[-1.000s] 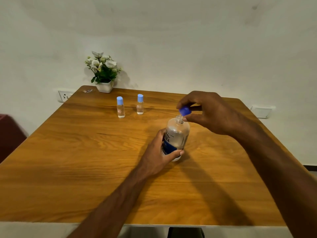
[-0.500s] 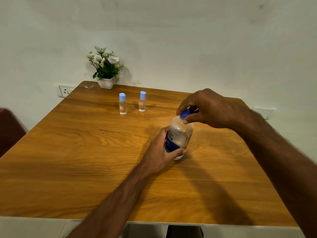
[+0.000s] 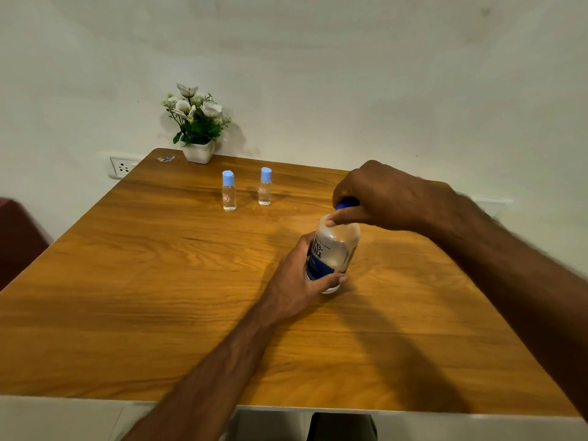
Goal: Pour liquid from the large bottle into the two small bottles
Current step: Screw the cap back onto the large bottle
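Note:
The large clear bottle [image 3: 334, 249] with a blue label stands on the wooden table [image 3: 159, 281], right of centre. My left hand [image 3: 299, 275] grips its lower body from the left. My right hand [image 3: 375, 198] reaches over from the right and its fingers curl round the dark blue cap [image 3: 346, 204] sitting on the bottle's neck. Two small clear bottles stand upright farther back, both with light blue caps on: the left small bottle [image 3: 229, 194] and the right small bottle [image 3: 265, 189].
A white pot of artificial flowers [image 3: 198, 128] stands at the table's back edge against the wall. A wall socket [image 3: 122, 167] sits left of the table. A dark red object [image 3: 16, 230] lies beyond the left edge.
One second ago my right hand held the blue cap just above the open neck. It has lowered the cap onto the bottle and now grips it there.

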